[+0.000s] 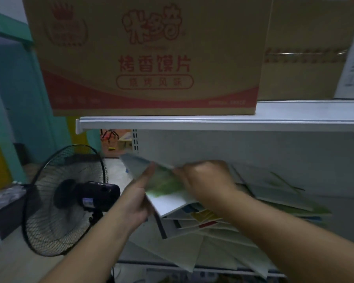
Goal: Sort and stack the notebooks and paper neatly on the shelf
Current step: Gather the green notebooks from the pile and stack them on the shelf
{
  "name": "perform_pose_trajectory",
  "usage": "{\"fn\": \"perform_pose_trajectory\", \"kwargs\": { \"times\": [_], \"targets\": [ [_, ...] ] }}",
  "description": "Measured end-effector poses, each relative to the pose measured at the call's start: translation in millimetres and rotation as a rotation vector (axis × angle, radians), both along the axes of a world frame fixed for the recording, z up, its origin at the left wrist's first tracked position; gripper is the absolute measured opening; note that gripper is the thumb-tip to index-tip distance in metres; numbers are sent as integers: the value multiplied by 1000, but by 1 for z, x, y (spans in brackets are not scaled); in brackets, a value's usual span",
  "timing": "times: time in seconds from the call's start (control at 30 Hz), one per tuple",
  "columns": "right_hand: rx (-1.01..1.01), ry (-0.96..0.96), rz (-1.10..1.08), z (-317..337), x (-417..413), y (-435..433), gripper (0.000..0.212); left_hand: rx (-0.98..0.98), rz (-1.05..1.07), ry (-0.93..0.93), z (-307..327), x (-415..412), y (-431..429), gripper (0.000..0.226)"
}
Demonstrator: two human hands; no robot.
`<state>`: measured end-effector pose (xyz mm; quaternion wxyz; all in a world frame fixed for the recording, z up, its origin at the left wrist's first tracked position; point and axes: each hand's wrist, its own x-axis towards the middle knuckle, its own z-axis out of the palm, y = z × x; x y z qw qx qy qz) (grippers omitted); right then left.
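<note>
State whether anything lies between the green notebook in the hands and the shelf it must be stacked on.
Yes. Under the green notebook, held by the left hand and right hand, a messy pile of notebooks and paper lies fanned across the shelf.

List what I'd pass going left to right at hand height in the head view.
black fan → left hand → green notebook → right hand → fanned-out notebooks
</note>
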<state>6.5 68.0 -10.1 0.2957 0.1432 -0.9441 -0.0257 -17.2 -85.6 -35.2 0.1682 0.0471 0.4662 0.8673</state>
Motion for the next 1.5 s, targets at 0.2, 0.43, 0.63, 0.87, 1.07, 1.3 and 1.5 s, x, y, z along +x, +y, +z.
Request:
{"fn": "perform_pose_trajectory", "kwargs": {
  "times": [0.2,0.43,0.63,0.87,1.07,1.3,1.5],
  "targets": [
    [-210,-261,220,-9,18,-2,25,95,-13,-41,-15,-21,-5,44],
    [-222,-706,-197,-23,16,71,75,-62,118,-42,-14,-42,-54,40],
    [19,-660,-211,-12,17,63,58,-67,121,-55,-7,-28,-75,52],
    [363,-196,-148,-14,29,63,18,-223,259,-41,5,4,-88,22],
    [206,70,-275,20,67,95,34,-238,255,-16,10,47,-55,19],
    [147,184,-277,38,137,83,56,-249,260,122,11,104,73,33],
    [130,-207,-239,26,206,98,16,-207,117,123,18,147,180,27]
  ]
}}
